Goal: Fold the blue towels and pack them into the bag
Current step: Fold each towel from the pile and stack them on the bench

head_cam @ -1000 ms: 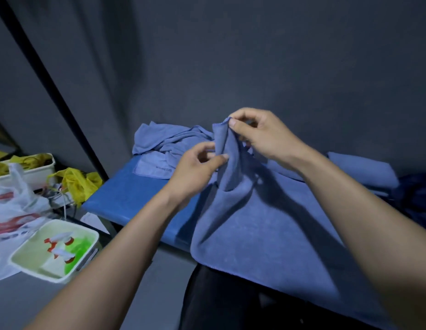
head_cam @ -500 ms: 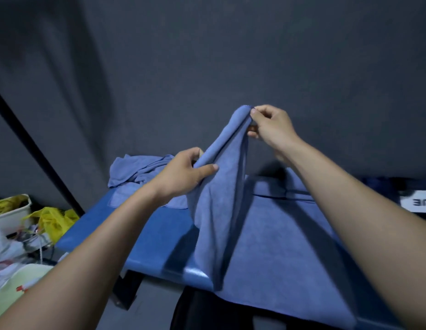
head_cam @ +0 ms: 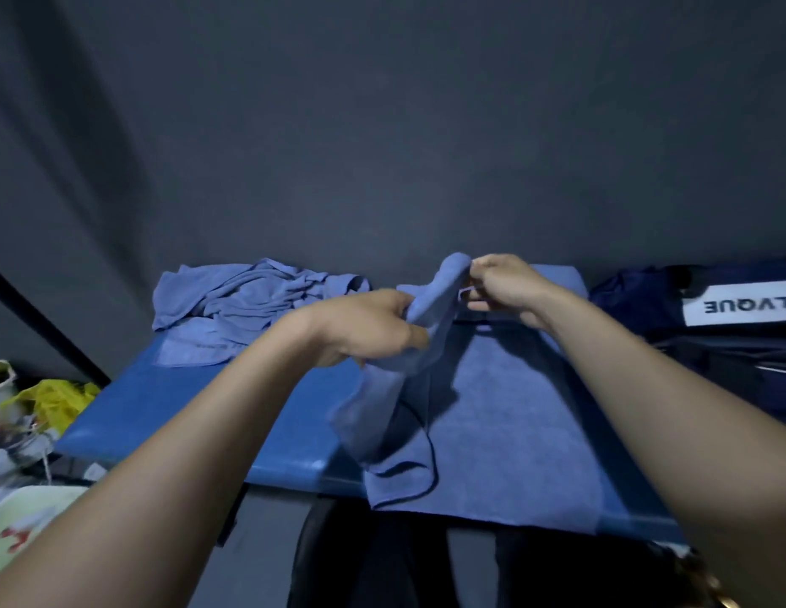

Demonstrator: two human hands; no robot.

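A blue towel [head_cam: 505, 414] lies spread over the right half of the blue table [head_cam: 198, 410], with one edge lifted into a ridge. My left hand [head_cam: 373, 326] grips that raised edge low down. My right hand [head_cam: 505, 287] pinches the same edge at its top, a little farther back. A crumpled heap of blue towels [head_cam: 250, 296] sits at the table's back left. The dark navy bag [head_cam: 711, 326], with a white label, lies to the right of the table.
A dark grey wall rises right behind the table. On the left, lower down, are a yellow plastic bag [head_cam: 53, 399], a white tub [head_cam: 0, 383] and a pale green tray [head_cam: 27, 520]. A black chair back [head_cam: 338, 559] shows under the table's front edge.
Both hands have come down closer to the table with the towel edge, and the lifted fold is shorter. The view has swung right, bringing the navy bag into sight.
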